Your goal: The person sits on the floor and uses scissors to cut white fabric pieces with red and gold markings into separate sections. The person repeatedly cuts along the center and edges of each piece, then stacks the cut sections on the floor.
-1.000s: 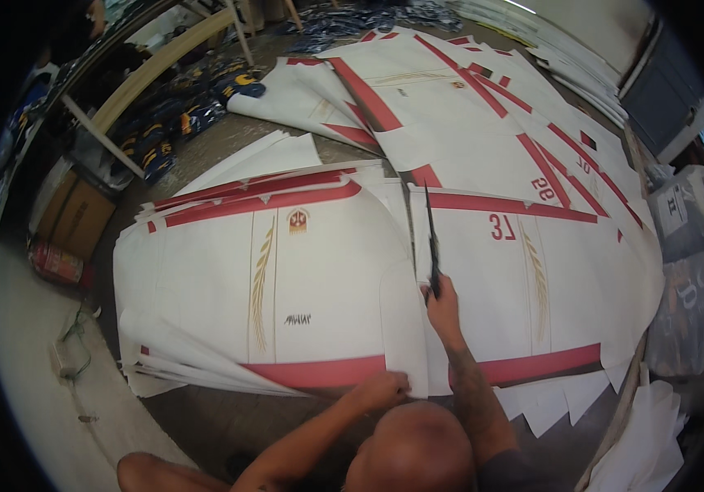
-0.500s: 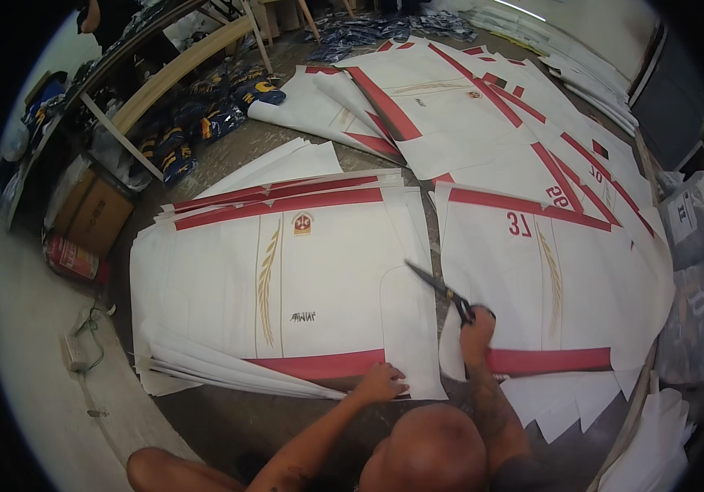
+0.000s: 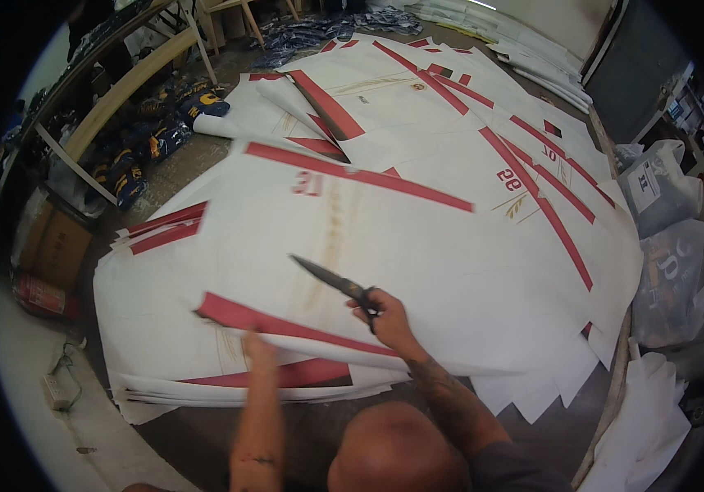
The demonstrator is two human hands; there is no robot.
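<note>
My right hand (image 3: 386,320) is closed round the handles of black scissors (image 3: 331,277), whose blades point up and to the left above a large white sheet (image 3: 417,254). This sheet has red bands along two edges, reversed red digits and a faint gold leaf print. At its near red-banded edge, my left hand (image 3: 260,351) grips the sheet, blurred by motion. The near edge is lifted and slightly curled. Underneath lies a stack of similar white sheets (image 3: 147,328), its red bands showing at the far left and near side.
More printed sheets (image 3: 401,107) spread across the floor beyond. Clear plastic bags (image 3: 672,279) stand at the right. A carton (image 3: 55,246), a red fire extinguisher (image 3: 44,295) and a power strip (image 3: 56,392) are at the left. Dark bagged garments (image 3: 155,139) lie near a wooden bench (image 3: 134,90).
The sheet with the reversed digits has come from the right over the left stack. My left hand has moved left onto its near edge; the scissors have moved left too. The view has shifted.
</note>
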